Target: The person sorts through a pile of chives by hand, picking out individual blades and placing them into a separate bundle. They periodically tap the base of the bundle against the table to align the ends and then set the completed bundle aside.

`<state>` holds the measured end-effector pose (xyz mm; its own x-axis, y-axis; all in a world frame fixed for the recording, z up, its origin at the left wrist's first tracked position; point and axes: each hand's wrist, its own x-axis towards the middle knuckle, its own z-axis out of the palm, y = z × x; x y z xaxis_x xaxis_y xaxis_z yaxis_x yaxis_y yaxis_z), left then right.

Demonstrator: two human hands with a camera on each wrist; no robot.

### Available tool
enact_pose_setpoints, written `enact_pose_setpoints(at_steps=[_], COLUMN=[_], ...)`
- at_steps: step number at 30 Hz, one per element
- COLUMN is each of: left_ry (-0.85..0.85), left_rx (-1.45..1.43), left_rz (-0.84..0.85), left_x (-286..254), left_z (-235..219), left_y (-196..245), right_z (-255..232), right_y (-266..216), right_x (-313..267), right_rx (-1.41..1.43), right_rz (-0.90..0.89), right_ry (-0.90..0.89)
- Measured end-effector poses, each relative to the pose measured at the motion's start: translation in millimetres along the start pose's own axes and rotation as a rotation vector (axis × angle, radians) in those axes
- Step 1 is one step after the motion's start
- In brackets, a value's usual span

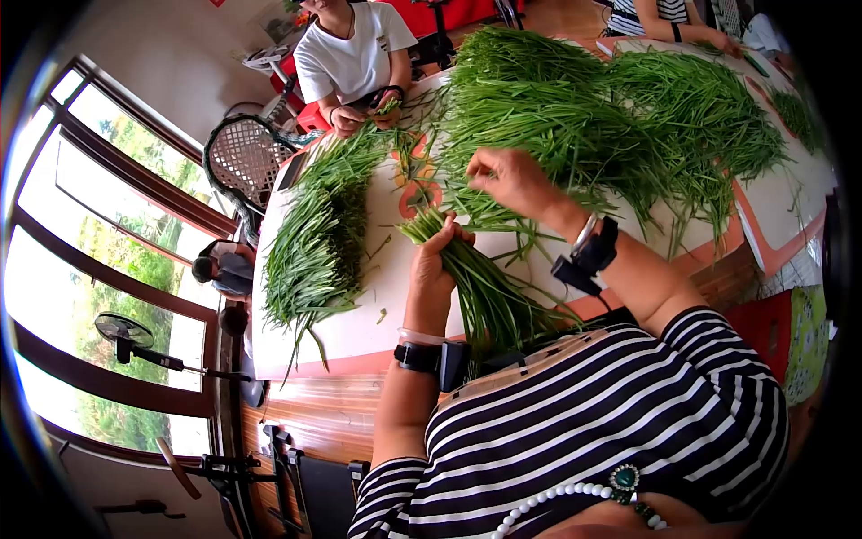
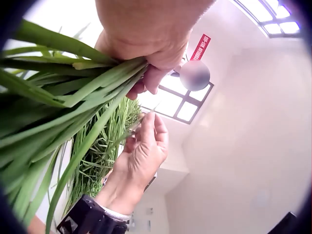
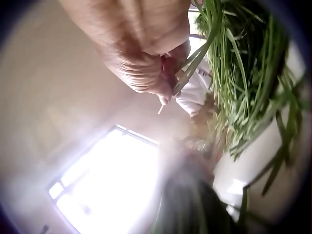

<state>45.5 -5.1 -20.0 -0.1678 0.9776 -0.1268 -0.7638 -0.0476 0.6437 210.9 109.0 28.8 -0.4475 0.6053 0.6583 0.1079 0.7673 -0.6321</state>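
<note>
My left hand (image 1: 433, 265) grips a thick bunch of garlic chives (image 1: 494, 292), its pale cut ends poking out above the fist and the green leaves trailing down toward my lap. In the left wrist view the leaves fan out to the left, below that hand. Above and to the right of the bunch, my right hand (image 1: 525, 187) is raised over the table. Its thumb and fingers pinch a thin chive stalk (image 3: 201, 52), whose pale tip sticks out past the fingertips in the right wrist view.
A large heap of chives (image 1: 548, 108) covers the far side of the white table (image 1: 386, 310). A neater row of chives (image 1: 319, 242) lies at the left, with loose leaves scattered between. Across the table, a person in a white shirt (image 1: 355, 54) handles chives; another sits at far right.
</note>
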Motion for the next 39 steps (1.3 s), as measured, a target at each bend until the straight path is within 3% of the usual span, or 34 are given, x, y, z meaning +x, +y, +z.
enact_pose_setpoints(at_steps=[2, 5, 9, 13, 16, 17, 20, 22, 24, 27, 29, 30, 31, 35, 39], left_ry=[-0.041, -0.042, -0.087, -0.096, -0.045, -0.058, -0.007, -0.032, -0.244, -0.310, -0.323, -0.328, -0.144, -0.188, -0.117], left_rx=[0.044, 0.068, 0.174, 0.179, 0.106, 0.065, 0.071, 0.090, 0.056, -0.133, -0.037, 0.012, 0.003, 0.081, 0.290], left_rz=[-0.004, -0.053, -0.096, -0.106, -0.121, -0.078, -0.039, 0.003, 0.051, 0.092, 0.057, 0.040, 0.033, -0.032, 0.039], left_x=[5, 22, 31, 40, 36, 37, 36, 31, 38, 37, 39, 42, 46, 53, 43], left_z=[8, 2, 5, 3, 4, -4, -13, 1, -1, 3, -1, -5, -8, -34, -15], left_y=[0, -5, -10, -15, -9, -8, 13, 37, 65, 89, 89, 87, 76, 40, 47], right_z=[13, 30, 27, 19, 11, 3, -14, -34, -51, -52, -44, -41, -39, -43, -51], right_y=[-9, 2, 13, 5, 4, -4, 10, 19, 35, 48, 58, 63, 69, 65, 56], right_x=[-8, -17, -21, -17, -8, -5, 5, 26, 48, 64, 65, 63, 61, 63, 69], right_rx=[0.152, 0.267, 0.261, 0.072, 0.204, 0.100, -0.050, -0.149, -0.397, -0.673, -0.817, -0.835, -0.851, -0.780, -0.609], right_rz=[0.110, 0.190, 0.272, 0.220, 0.260, 0.235, -0.004, 0.066, 0.062, 0.099, 0.045, 0.028, 0.014, 0.071, 0.014], right_ry=[-0.077, -0.046, -0.104, -0.131, -0.337, -0.389, -0.377, -0.259, -0.191, -0.215, -0.259, -0.265, -0.272, -0.227, -0.139])
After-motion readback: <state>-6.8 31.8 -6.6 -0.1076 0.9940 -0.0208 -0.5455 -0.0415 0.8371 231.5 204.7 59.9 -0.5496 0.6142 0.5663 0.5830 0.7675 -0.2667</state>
